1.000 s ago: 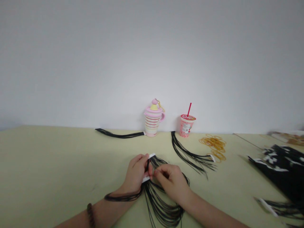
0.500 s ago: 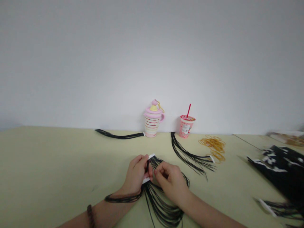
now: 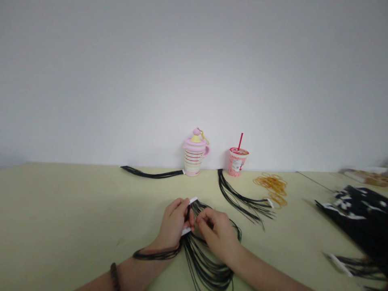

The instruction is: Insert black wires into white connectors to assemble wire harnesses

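My left hand (image 3: pixel 174 224) is closed around a black wire harness (image 3: pixel 209 266) with white connectors. One white connector (image 3: pixel 193 200) sticks out above its fingertips, and another white connector (image 3: pixel 186 231) shows under the palm. Some of the wires drape over the left wrist; the rest loop down to the right. Close beside it, my right hand (image 3: pixel 220 232) pinches with thumb and forefinger at the black wires below the upper connector. What exactly lies between those fingertips is too small to make out.
Behind stand a striped cup with a pink lid (image 3: pixel 193 161) and a pink drink cup (image 3: pixel 237 163) with a red straw. Other black harnesses (image 3: pixel 154 175) lie near the wall. Yellow rubber bands (image 3: pixel 273 184) are piled at right, beside a black-and-white bundle (image 3: pixel 360 214).
Both hands stay almost in the same place on the harness. The view has shifted very slightly.
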A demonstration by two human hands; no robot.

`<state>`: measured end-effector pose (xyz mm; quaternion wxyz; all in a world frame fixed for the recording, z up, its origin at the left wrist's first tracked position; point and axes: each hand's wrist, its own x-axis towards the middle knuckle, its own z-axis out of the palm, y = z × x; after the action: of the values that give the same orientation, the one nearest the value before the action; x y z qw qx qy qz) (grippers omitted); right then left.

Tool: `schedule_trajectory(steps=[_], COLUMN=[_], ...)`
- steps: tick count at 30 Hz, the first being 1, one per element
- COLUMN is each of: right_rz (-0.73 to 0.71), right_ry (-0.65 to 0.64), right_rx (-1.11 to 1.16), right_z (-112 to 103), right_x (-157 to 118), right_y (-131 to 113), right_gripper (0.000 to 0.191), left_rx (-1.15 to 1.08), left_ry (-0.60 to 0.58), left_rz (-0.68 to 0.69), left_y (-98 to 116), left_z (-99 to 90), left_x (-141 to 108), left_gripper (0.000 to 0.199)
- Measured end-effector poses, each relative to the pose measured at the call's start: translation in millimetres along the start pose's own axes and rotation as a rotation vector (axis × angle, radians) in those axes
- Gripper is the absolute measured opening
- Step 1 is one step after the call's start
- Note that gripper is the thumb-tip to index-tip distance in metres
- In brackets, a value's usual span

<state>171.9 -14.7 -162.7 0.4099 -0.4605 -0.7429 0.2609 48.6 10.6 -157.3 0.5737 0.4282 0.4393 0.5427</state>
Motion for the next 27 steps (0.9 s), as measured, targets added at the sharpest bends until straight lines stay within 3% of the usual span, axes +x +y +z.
schedule_trajectory(steps=[14, 27], right_rz=[-0.045, -0.030], right_ry=[-0.001, -0.030], right_rx=[0.009, 0.049], right_z=[-0.1, 1.2], right_x=[-2.5, -2.6], right_y=[-3.6, 0.3], right_gripper=[0.020, 0.020], left_rx=[0.036, 0.108], left_ry=[-0.072, -0.011], left_rz=[0.029, 0.057], left_y=[-2.1, 1.3], left_z=[1.5, 2.0], left_x=[-4.2, -3.8], left_gripper=[0.033, 0.033])
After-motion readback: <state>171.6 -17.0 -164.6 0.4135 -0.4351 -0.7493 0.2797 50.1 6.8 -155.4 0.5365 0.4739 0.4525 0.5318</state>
